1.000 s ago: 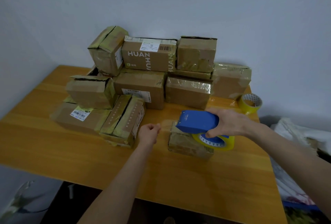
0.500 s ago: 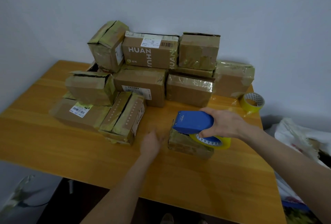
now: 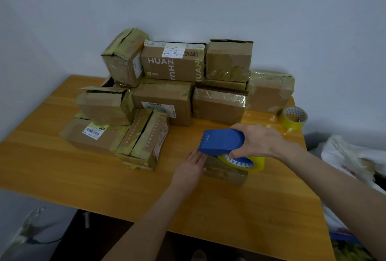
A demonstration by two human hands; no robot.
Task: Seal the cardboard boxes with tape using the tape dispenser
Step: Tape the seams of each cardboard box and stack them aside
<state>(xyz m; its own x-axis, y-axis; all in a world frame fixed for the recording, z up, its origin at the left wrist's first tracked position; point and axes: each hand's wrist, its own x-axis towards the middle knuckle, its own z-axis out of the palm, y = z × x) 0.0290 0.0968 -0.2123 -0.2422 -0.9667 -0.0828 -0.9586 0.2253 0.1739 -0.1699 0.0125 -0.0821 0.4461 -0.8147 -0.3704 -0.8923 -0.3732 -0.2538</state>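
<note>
Table (image 3: pixel 62 173) crowded with boxes (image 3: pixel 165 102): right hand (image 3: pixel 259 141) grips tape dispenser (image 3: pixel 221 141), flat left hand (image 3: pixel 188 171) touches carton (image 3: pixel 225 174).

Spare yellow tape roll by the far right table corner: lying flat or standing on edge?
Lying flat: the spare tape roll rests on the table with its core opening facing up.

A blue dispenser (image 3: pixel 221 141) with a yellow tape roll (image 3: pixel 249 161) is on top of a small brown box (image 3: pixel 226 175). Many taped boxes (image 3: pixel 165 102) are stacked behind it.
</note>
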